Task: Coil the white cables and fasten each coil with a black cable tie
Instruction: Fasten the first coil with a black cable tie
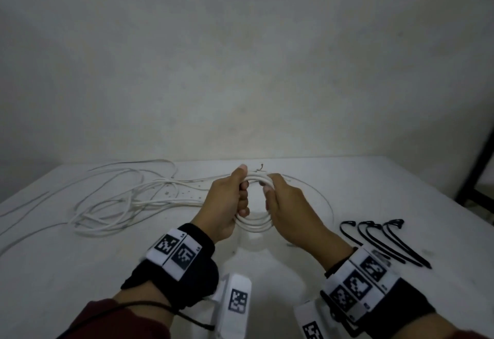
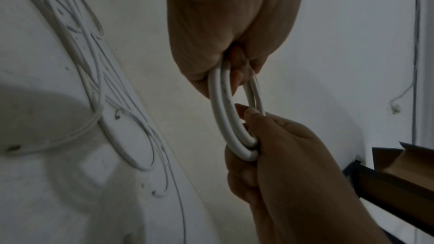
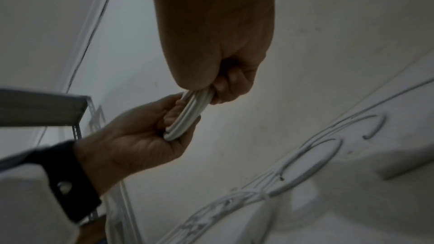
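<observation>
A small coil of white cable hangs between both hands above the white table. My left hand grips its left side with curled fingers. My right hand grips its right side. The wrist views show the coil as several stacked loops clamped in both fists. Loose white cables lie tangled on the table to the left. Several black cable ties lie on the table to the right of my right wrist.
A plain wall stands behind the table. A dark frame stands past the table's right edge. Thin strands of cable trail off toward the left edge.
</observation>
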